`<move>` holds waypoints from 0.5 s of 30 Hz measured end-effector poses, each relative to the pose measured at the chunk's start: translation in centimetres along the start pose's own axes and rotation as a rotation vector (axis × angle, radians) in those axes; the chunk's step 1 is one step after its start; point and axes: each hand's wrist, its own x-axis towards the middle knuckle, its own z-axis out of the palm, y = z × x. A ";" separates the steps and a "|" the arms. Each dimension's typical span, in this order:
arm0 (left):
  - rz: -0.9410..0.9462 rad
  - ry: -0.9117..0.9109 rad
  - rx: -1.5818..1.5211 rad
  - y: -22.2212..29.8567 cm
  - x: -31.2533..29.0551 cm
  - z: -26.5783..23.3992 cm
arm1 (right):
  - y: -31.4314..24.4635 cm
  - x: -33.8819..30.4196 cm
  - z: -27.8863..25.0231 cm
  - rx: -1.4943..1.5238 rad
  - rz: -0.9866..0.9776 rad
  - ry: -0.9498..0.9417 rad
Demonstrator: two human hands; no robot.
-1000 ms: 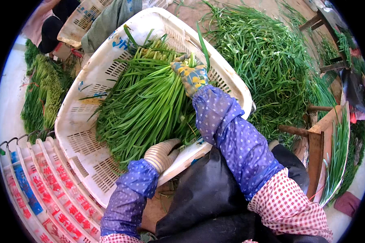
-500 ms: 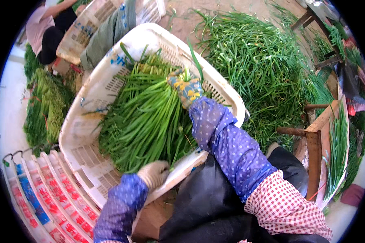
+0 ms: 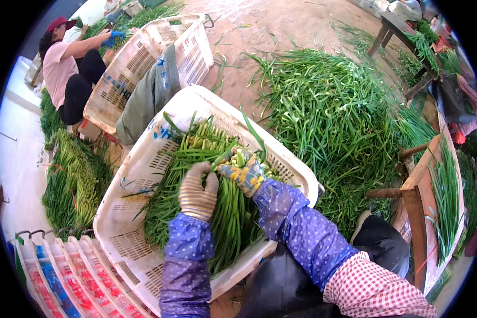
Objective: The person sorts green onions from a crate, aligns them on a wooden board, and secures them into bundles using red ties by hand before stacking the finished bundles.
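A white plastic crate point(image 3: 138, 175) sits tilted in front of me, filled with long green stalks point(image 3: 217, 212). My left hand point(image 3: 197, 190), in a beige knit glove, rests on top of the stalks with fingers curled over them. My right hand point(image 3: 244, 170), in a yellow and blue patterned glove, grips a bundle of stalk ends right beside the left hand. Both forearms wear blue dotted sleeves.
A big loose heap of green stalks point(image 3: 334, 116) lies on the dirt floor to the right. A second white crate point(image 3: 143, 58) stands behind mine, with a seated person point(image 3: 63, 69) beyond it. Wooden frames point(image 3: 418, 185) hold more stalks at right; stacked crate rims point(image 3: 63, 270) lower left.
My left hand left the crate's near rim and moved up onto the stalks beside the right hand. The view has tilted so more floor shows.
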 end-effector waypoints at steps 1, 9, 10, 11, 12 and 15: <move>-0.242 -0.063 -0.127 -0.4 -0.6 0.7 | 0.5 0.3 0.1 0.045 0.003 0.025; -0.322 0.167 -0.215 -1.6 -2.9 3.9 | 0.7 0.5 0.3 0.038 0.002 0.089; -0.323 0.203 -0.215 -1.3 -2.9 4.2 | 0.6 0.5 0.4 0.044 0.006 0.083; -0.342 0.216 -0.213 -1.0 -2.8 4.2 | 0.5 0.3 0.6 0.051 0.011 0.077; -0.346 0.234 -0.263 -0.7 -2.6 4.3 | 0.2 0.2 0.7 0.053 0.019 0.070; -0.373 0.295 -0.392 0.1 -1.9 4.7 | 0.1 0.3 0.7 -0.013 -0.006 0.061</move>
